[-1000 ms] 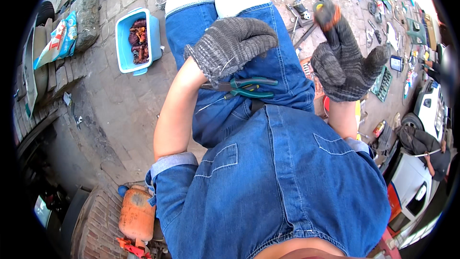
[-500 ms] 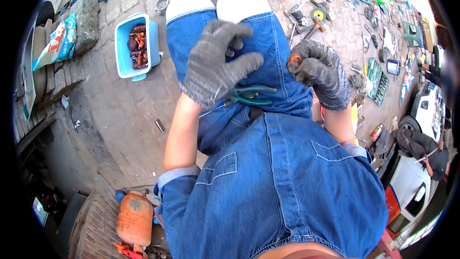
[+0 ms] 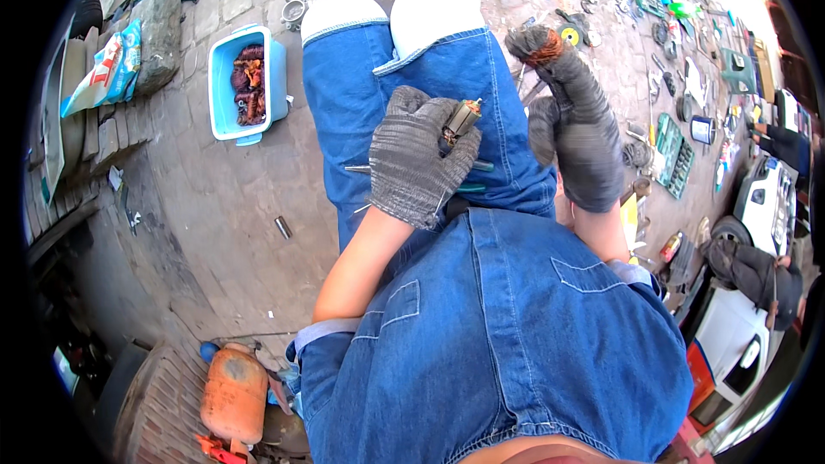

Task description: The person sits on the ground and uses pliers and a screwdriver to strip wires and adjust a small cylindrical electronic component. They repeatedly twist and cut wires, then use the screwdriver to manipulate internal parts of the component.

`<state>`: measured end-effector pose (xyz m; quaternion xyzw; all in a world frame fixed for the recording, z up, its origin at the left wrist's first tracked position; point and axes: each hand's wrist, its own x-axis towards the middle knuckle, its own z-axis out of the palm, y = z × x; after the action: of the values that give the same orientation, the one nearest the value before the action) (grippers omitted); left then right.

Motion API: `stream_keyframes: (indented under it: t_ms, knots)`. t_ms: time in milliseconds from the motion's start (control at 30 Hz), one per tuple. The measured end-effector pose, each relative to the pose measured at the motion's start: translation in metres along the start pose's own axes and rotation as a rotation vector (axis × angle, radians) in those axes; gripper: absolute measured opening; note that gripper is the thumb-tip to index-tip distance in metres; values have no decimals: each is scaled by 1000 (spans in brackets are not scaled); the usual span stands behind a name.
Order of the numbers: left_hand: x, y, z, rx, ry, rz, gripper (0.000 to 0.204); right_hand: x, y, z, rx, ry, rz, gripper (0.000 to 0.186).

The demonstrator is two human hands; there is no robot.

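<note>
The left hand (image 3: 419, 159), in a grey knitted glove, is pinching a small cylindrical metal part (image 3: 462, 120) with a coppery end between thumb and fingers. Beneath them, teal-handled metal pliers (image 3: 478, 166) are lying across blue denim trousers (image 3: 344, 86). To their right, the similarly gloved right hand (image 3: 586, 129) is pointing its fingers forward, blurred; whether they are gripping anything, I cannot tell. Well left of the left fingers, a light-blue plastic tub (image 3: 277, 86) is holding reddish-brown coils (image 3: 248, 86).
</note>
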<state>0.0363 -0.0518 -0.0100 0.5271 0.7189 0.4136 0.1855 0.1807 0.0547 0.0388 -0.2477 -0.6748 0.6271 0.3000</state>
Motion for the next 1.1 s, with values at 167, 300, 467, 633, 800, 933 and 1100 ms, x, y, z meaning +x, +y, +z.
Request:
stream_keyframes:
  t_ms: [167,300,467,633,800,933,1100]
  knots:
    - [2,7,-2,-108,156,96,25,3,4,0,-843,27,-203,40]
    - [-4,13,-7,-338,15,-148,31,8,-1,-8,-1101,-74,-437,28]
    - [-4,8,-3,-403,18,-92,43,9,-5,-8,-1016,-8,-380,19]
    - [3,6,-7,-247,24,105,43,0,-22,-2,-570,21,161,11]
    - [7,19,-9,-121,3,75,38,-6,-17,3,-155,77,332,13]
    - [11,19,-7,-41,-26,73,37,-9,-10,6,-262,-52,186,16]
    - [12,7,6,-37,-11,83,40,-6,-10,-1,-517,-221,41,22]
